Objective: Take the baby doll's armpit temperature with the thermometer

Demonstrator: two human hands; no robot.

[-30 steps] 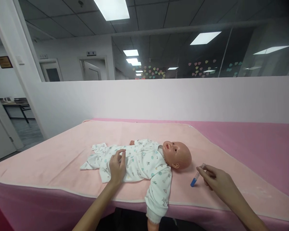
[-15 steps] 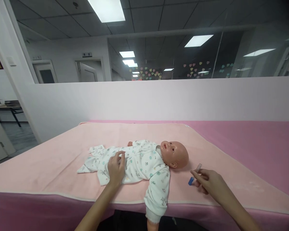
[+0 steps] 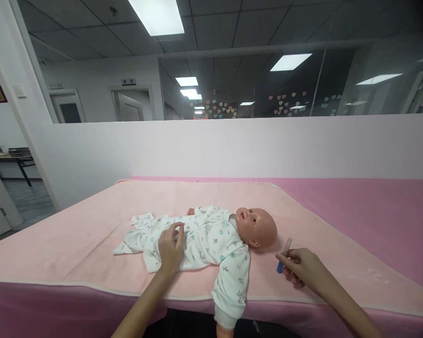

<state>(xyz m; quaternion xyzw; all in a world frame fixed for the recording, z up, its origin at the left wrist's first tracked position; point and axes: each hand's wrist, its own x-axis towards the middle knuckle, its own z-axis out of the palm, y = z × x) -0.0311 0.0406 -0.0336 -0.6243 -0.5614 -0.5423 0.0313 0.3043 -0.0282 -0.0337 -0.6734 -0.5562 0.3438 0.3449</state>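
A baby doll (image 3: pixel 257 226) in a white printed romper (image 3: pixel 204 237) lies on its back on a light pink blanket (image 3: pixel 91 234), head to the right. One sleeve hangs over the near table edge. My left hand (image 3: pixel 170 246) rests flat on the doll's belly and hip, fingers loosely spread. My right hand (image 3: pixel 301 267) is just right of the doll's head and pinches a thin clear tube with a blue tip (image 3: pixel 283 256), tilted and low over the blanket.
The blanket covers a table with a darker pink cloth (image 3: pixel 373 211) stretching right. A white partition wall (image 3: pixel 232 145) with glass above stands right behind the table. An open doorway and a dark table (image 3: pixel 10 162) lie at the far left.
My right hand has drawn the blue-tipped tube slightly left, closer to the doll's head, and turned it more upright. My left hand stays on the doll's body.
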